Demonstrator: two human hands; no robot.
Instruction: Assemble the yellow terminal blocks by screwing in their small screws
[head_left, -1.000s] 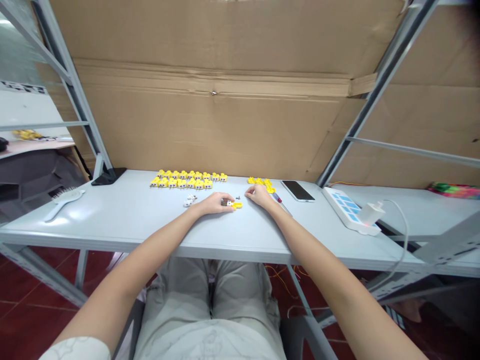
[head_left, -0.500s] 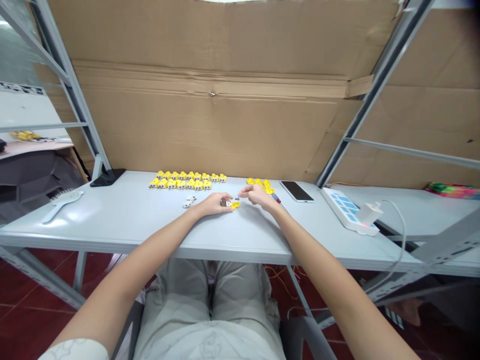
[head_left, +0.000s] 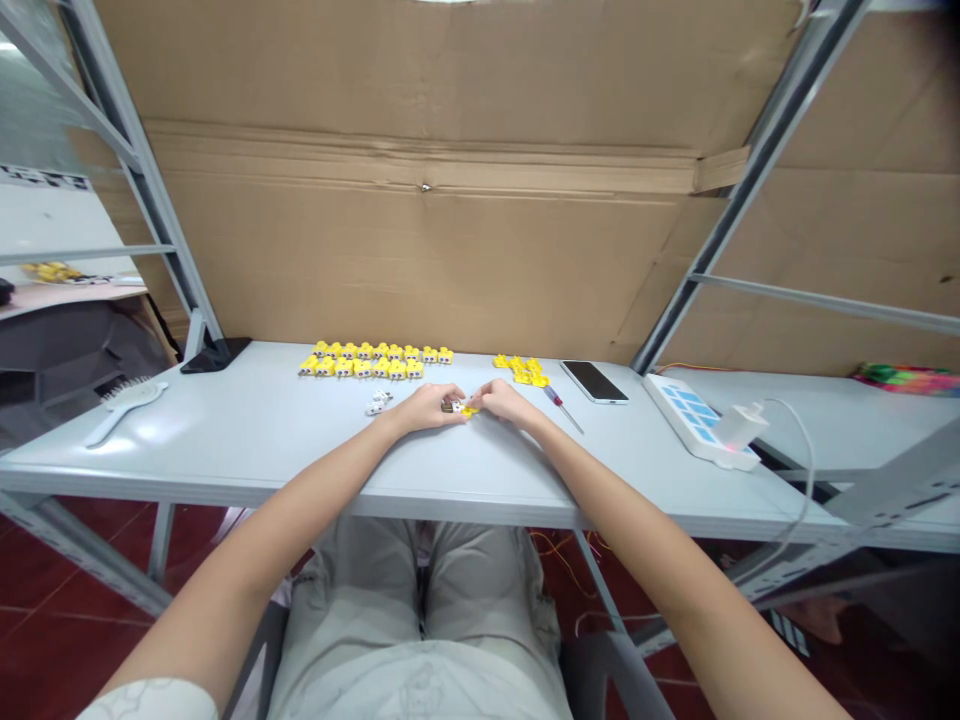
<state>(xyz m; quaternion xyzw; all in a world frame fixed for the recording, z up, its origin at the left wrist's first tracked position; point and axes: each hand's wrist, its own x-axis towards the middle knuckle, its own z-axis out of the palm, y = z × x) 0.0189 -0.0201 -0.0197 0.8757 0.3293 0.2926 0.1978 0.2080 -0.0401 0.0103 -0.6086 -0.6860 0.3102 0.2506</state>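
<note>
My left hand [head_left: 429, 406] is closed around a small yellow and white plastic part [head_left: 468, 411], holding it low over the table. Its dark end lies between my thumb and fingers. My right hand [head_left: 501, 399] has its fingertips pinched together at the yellow end of that part; whatever is in the pinch is too small or hidden to name. White pieces [head_left: 379, 402] lie just left of my left hand. Beyond my right hand are several loose yellow pieces [head_left: 520, 369] and a screwdriver [head_left: 559, 404] with a red and blue handle.
Rows of yellow blocks [head_left: 363, 361] stand along the back of the grey table [head_left: 300, 455]. A phone [head_left: 595, 381] lies to the right, before a white power strip [head_left: 701, 422] with a plugged-in charger [head_left: 739, 428]. A hairbrush [head_left: 127, 404] lies far left. Cardboard [head_left: 420, 260] walls the back.
My right hand has moved slightly left and down, from small dark bits on the table to the part's yellow end. My left hand stays in place. The screwdriver now shows in full.
</note>
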